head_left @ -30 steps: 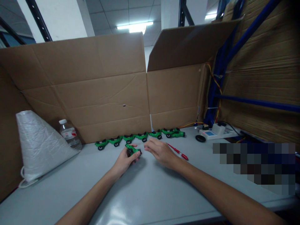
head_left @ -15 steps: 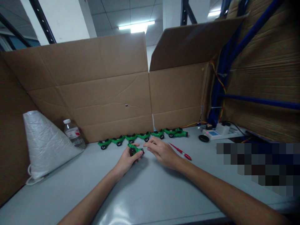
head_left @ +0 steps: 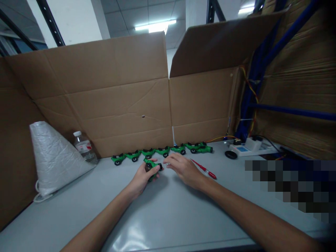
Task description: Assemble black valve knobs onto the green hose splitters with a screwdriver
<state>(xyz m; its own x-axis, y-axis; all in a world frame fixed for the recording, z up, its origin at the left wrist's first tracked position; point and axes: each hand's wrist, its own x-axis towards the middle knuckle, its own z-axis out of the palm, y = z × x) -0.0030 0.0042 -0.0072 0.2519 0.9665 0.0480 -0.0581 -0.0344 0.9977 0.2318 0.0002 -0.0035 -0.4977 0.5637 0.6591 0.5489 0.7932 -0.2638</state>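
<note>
My left hand (head_left: 141, 177) is closed round a green toy car (head_left: 152, 165) with black parts, holding it above the table. The thumb lies across the toy's near side, and my fingers hide part of it. Just to the right, my right hand (head_left: 185, 169) is apart from the toy, its fingers bent and drawn together in a pinch. Whatever sits between those fingertips is too small to make out. Behind both hands stands a row of several similar green toy cars (head_left: 134, 155). A red screwdriver (head_left: 204, 169) lies on the table beside my right hand.
Cardboard walls (head_left: 118, 115) enclose the grey table (head_left: 168, 217). At the left are a silvery bag (head_left: 56, 162) and a plastic bottle (head_left: 85, 148). A power strip (head_left: 244, 149) and a black ring (head_left: 231, 154) lie at the right, near a blue metal post (head_left: 249, 94).
The whole view has shifted slightly. In my left hand the toy car has turned a little. My right hand keeps its pinched shape near it.
</note>
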